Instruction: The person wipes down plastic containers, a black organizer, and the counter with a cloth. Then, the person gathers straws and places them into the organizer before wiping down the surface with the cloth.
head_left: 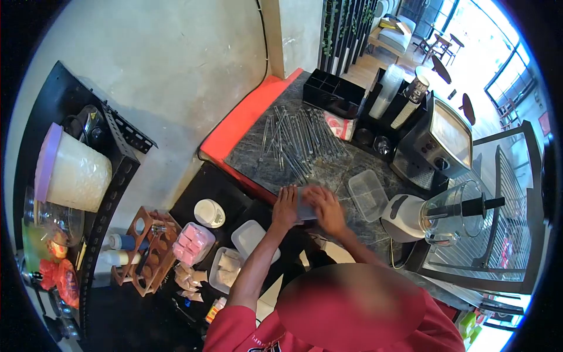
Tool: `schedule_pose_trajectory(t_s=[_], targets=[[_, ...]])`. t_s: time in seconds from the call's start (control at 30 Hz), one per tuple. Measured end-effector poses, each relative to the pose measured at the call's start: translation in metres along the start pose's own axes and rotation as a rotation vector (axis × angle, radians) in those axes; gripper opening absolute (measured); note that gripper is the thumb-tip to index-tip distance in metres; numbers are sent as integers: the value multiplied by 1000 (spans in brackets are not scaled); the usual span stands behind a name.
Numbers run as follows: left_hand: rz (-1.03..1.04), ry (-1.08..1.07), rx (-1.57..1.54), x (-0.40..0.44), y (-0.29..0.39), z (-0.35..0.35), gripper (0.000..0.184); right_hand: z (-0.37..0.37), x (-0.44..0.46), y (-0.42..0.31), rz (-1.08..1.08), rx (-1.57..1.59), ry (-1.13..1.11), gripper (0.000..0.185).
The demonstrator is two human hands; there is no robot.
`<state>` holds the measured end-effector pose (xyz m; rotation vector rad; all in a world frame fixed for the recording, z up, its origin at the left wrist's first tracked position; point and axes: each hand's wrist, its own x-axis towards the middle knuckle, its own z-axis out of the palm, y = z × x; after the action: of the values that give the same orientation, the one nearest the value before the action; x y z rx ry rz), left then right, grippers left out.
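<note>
At the counter's front edge lies a clear plastic container (305, 205), largely covered by my hands. My left hand (285, 206) grips its left side, fingers together and pointing away from me. Over its right side is my right hand (326, 210), smeared by motion, so its finger pose is unclear. Just right of that hand, a second clear container (368, 195) rests on the dark stone counter (346, 170). Beyond both hands, many wrapped straws or thin sticks (302, 138) lie loosely spread.
A food processor (404, 217) and an espresso machine (434, 138) stand right, near a black cup organizer (334, 94). Lower left are a tub of pink blocks (193, 243), a tub of pale packets (227, 270), a round white scale (209, 213) and a wooden rack (143, 252).
</note>
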<state>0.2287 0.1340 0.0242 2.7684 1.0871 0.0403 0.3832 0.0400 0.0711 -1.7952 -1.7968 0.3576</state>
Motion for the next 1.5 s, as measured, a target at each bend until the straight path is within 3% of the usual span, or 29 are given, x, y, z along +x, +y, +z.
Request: schedule_pose_trajectory(t_s=[0.13, 0.23, 0.3, 0.4, 0.47, 0.5, 0.57, 0.6, 0.63, 0.7, 0.73, 0.77, 0.8, 0.87, 0.93, 0.97, 1.03, 1.13, 1.3, 1.4, 1.47, 1.5], targets=[[30, -16, 22, -4, 2, -5, 122, 42, 3, 6, -1, -388, 100, 47], [17, -28, 37, -5, 0, 5, 121, 43, -43, 3, -68, -272, -60, 54], [20, -9, 54, 9, -5, 16, 120, 35, -64, -7, -76, -226, -35, 54], [22, 142, 242, 2, -7, 37, 123, 23, -76, -7, 29, -113, -142, 50], [143, 149, -198, -14, -6, 6, 128, 20, -68, 6, 30, 259, -31, 43], [145, 148, -193, -18, -9, -1, 128, 16, -58, 5, 30, 262, -26, 43], [146, 73, -562, -20, -15, -7, 133, -1, -27, -6, 137, 109, 121, 40], [141, 72, -562, -21, -17, -3, 133, -5, -12, -16, 73, 27, 196, 43], [134, 112, -588, -20, -19, 4, 133, 1, 2, -22, 71, 29, 191, 43], [126, 151, -615, -18, -23, 12, 133, 13, 21, -36, 214, -166, -94, 51], [103, 158, -709, -18, -25, 13, 132, 27, 20, -33, 214, -165, -98, 51], [78, 166, -803, -16, -27, 14, 132, 43, 18, -29, 45, -300, 9, 53], [75, 160, -803, -17, -29, 13, 132, 62, 11, -24, -120, -429, 116, 56], [59, 121, -658, -15, -30, 7, 128, 73, -5, -12, -124, -397, 35, 51], [73, 164, -520, -14, -34, 45, 125, 69, -31, -15, -234, -487, -87, 42], [92, 225, -378, -7, -35, 55, 123, 60, -31, -18, -236, -496, -82, 42], [86, 197, -430, -12, -21, 25, 123, 41, -32, -27, -26, -384, -374, 35], [73, 144, -468, -23, -7, 6, 122, 27, 4, -20, -28, -264, -273, 44], [99, 96, -421, -17, -12, -2, 113, 33, -16, -23, -138, -522, -179, 54], [141, 194, -362, -20, -11, 5, 103, 20, -52, -25, -49, -307, -244, 48], [149, 79, -424, -25, -5, -18, 82, 3, -64, -12, 56, 172, -70, 41], [152, 80, -423, -24, -4, -22, 82, -9, -68, -9, 116, 219, 26, 38]])
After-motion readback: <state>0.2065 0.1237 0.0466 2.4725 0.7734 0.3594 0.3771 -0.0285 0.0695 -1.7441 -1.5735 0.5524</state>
